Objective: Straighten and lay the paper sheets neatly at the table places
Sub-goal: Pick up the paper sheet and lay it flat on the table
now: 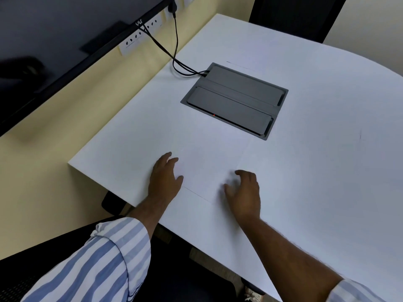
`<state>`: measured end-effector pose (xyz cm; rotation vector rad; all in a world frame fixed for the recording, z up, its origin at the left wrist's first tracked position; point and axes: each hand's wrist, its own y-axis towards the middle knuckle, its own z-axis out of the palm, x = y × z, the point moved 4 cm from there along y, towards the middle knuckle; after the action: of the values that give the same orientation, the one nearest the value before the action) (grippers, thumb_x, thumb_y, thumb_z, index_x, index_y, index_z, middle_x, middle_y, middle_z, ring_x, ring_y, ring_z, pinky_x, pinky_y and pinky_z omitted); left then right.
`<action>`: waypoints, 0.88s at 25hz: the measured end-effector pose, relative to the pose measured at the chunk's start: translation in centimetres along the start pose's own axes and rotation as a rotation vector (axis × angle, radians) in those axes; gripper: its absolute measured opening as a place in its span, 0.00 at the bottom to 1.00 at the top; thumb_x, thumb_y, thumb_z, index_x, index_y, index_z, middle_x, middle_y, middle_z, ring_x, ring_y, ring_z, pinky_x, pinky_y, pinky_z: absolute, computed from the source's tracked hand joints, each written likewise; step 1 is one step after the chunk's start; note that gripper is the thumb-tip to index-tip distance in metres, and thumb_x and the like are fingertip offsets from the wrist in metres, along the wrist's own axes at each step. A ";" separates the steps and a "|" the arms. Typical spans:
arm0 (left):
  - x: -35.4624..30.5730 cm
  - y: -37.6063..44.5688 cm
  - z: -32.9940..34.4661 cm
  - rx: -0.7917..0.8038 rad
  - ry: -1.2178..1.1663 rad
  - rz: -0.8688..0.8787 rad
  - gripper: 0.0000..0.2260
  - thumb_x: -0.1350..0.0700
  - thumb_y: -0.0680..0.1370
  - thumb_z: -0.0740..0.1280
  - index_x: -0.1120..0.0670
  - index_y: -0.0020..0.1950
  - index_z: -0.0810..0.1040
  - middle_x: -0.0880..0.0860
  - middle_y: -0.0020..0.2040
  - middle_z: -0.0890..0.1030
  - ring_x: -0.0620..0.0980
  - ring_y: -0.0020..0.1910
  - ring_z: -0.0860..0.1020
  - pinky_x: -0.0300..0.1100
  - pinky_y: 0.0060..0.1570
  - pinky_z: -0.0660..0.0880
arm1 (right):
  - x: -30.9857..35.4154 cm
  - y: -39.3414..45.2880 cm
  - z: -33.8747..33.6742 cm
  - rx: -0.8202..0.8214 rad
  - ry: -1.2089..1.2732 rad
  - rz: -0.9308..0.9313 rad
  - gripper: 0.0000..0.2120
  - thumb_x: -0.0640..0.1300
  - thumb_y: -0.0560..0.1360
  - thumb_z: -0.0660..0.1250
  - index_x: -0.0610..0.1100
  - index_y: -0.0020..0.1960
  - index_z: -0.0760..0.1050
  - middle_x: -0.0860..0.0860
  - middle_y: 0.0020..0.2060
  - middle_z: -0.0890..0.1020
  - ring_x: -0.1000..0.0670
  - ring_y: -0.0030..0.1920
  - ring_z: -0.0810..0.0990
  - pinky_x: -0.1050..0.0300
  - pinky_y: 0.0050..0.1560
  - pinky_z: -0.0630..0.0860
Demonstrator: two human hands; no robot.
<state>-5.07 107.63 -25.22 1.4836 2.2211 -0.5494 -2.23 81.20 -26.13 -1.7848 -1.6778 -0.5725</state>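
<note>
both hands, left hand (165,177) and right hand (244,190), spread flat on blank paper sheet (209,171).

Body, as I see it from the head camera: two bare hands, left hand (165,178) and right hand (244,194), no rings or watch that I can make out. Forearms bare. Left sleeve (102,256): blue-and-white stripes, cuff rolled back. Right sleeve (354,290): same stripes, only its edge showing.
</note>
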 end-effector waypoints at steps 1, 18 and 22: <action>-0.1 0.0 0.2 0.036 0.030 0.039 0.27 0.55 0.79 0.73 0.55 0.77 0.72 0.51 0.83 0.64 0.54 0.82 0.61 0.54 0.79 0.63 | 0.4 -0.1 0.5 0.058 -0.101 -0.110 0.28 0.57 0.77 0.71 0.53 0.74 0.69 0.54 0.74 0.71 0.47 0.70 0.72 0.49 0.58 0.77; 0.4 0.1 2.8 0.268 0.180 0.013 0.36 0.45 0.80 0.70 0.50 0.84 0.57 0.46 0.86 0.51 0.49 0.85 0.48 0.62 0.82 0.48 | 0.7 0.0 2.9 0.271 -0.453 -0.245 0.35 0.64 0.75 0.69 0.54 0.78 0.65 0.53 0.83 0.62 0.41 0.83 0.58 0.38 0.73 0.68; 0.9 0.1 3.1 0.280 0.180 0.012 0.36 0.44 0.80 0.70 0.49 0.84 0.57 0.46 0.86 0.51 0.48 0.85 0.48 0.62 0.82 0.48 | 0.4 -0.1 3.1 0.278 -0.440 -0.240 0.35 0.64 0.75 0.69 0.54 0.78 0.65 0.53 0.83 0.62 0.42 0.83 0.58 0.39 0.74 0.68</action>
<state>-4.95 106.71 -28.29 1.7462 2.3443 -0.7769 -2.61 83.66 -28.09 -1.5921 -2.1661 -0.0293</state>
